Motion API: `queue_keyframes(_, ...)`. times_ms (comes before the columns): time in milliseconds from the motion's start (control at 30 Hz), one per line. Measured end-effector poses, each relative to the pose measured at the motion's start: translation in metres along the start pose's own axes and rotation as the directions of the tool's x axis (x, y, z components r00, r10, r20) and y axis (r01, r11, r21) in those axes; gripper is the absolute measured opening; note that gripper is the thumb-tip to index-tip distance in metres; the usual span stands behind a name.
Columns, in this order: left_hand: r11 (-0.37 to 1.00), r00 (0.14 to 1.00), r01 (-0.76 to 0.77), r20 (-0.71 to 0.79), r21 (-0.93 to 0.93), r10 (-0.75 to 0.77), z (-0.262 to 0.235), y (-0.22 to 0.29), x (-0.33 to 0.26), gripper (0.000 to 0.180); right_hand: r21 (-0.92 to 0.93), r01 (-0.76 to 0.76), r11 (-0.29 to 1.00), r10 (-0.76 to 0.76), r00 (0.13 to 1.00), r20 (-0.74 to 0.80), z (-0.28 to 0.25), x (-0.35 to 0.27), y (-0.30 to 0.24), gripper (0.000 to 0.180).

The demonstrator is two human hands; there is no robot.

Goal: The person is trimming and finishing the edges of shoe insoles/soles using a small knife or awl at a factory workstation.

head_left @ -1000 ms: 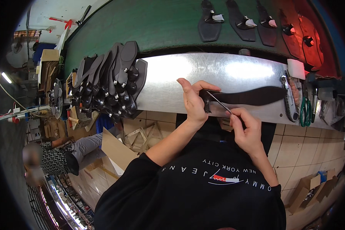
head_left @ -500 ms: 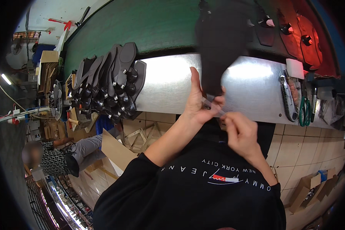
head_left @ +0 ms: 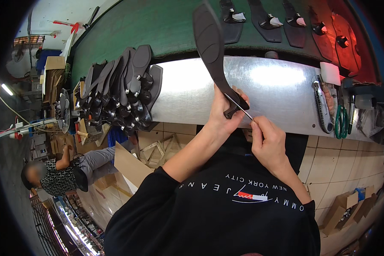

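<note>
Gripping the heel end of a black sole (head_left: 210,38) in left hand (head_left: 224,112); pinching a thin rod (head_left: 245,112) between thumb and fingers of right hand (head_left: 269,141). Both held over the near edge of the tabletop (head_left: 281,96), with sole reaching up and across to beyond its far edge. Rod laid across the heel (head_left: 243,102) area; cannot tell whether pressed in or only passing in front.

Progress, judged: mid-work on this one piece, not yet set down. No pale wad seen on it. At the tabletop's left end, a heaped pile (head_left: 141,59) of similar pieces; cannot tell whether finished or waiting. Beyond the tabletop's far edge, toward its right, several strapped soles (head_left: 262,13) with pale wads, spaced out on a green belt (head_left: 175,30); possibly at another stage.

Materials: sole matte, dark, smooth, broad at the front and narrow at the waist, with a faint curved outline marked on its face. Heel glossy, short, flared. Rod straight, slender, metallic in sheen. Tabletop of brushed metal, bright with glare. Along its right end: a cutter (head_left: 323,109), green-handled scissors (head_left: 340,123) and a white block (head_left: 330,73), soft-looking, square-edged.
</note>
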State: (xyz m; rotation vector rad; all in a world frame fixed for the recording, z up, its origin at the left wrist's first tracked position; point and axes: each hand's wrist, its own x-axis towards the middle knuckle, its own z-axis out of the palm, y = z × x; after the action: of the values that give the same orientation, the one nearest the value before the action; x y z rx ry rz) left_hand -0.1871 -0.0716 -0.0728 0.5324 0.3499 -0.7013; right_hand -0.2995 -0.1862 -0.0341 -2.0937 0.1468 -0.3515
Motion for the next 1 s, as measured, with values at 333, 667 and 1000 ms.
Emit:
queue_keyframes(333,0.980,0.981,0.160,-0.128,0.115,-0.146,0.007,0.010,-0.002,0.059,0.054,0.010,0.998,-0.016,0.994,0.105,-0.003,-0.007,0.002,0.005)
queue_keyframes(667,0.940,0.973,0.220,-0.121,0.261,-0.194,0.009,0.008,-0.008,0.071,0.291,-0.063,0.955,0.070,0.997,-0.014,-0.013,0.006,-0.004,0.016)
queue_keyframes(1000,0.844,0.999,0.035,0.004,0.535,-0.044,0.016,-0.003,-0.025,0.036,0.367,0.012,0.930,-0.064,0.989,0.131,-0.007,0.027,-0.003,0.050)
